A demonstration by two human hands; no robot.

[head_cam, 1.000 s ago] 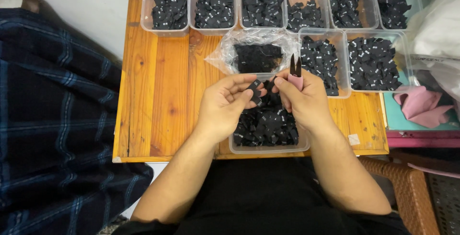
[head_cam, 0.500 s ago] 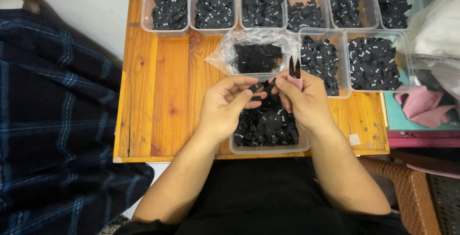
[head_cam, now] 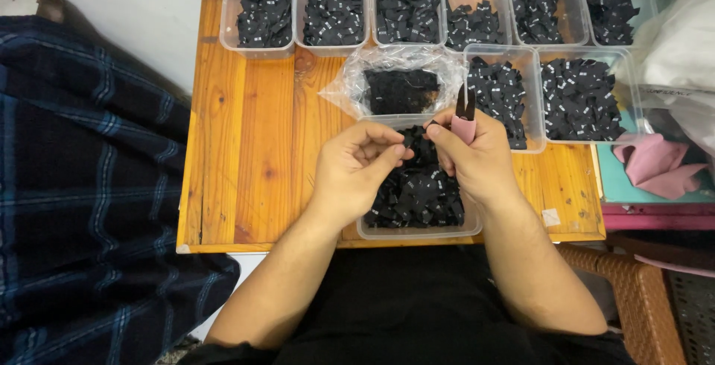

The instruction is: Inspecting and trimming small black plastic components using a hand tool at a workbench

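Between two hands (head_cam: 417, 160): nine tubs (head_cam: 417, 220).

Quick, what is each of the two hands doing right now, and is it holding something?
Left hand: fingers curled shut, pinching a small black label.
Right hand: closed around pink-handled snips, fingertips also at the label.

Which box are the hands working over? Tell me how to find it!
Start at the wooden table, with a row of clear boxes of black bits along its far edge. Come to the near edge: one clear box sits alone under the left hand and right hand. It is the only box touching no other box.
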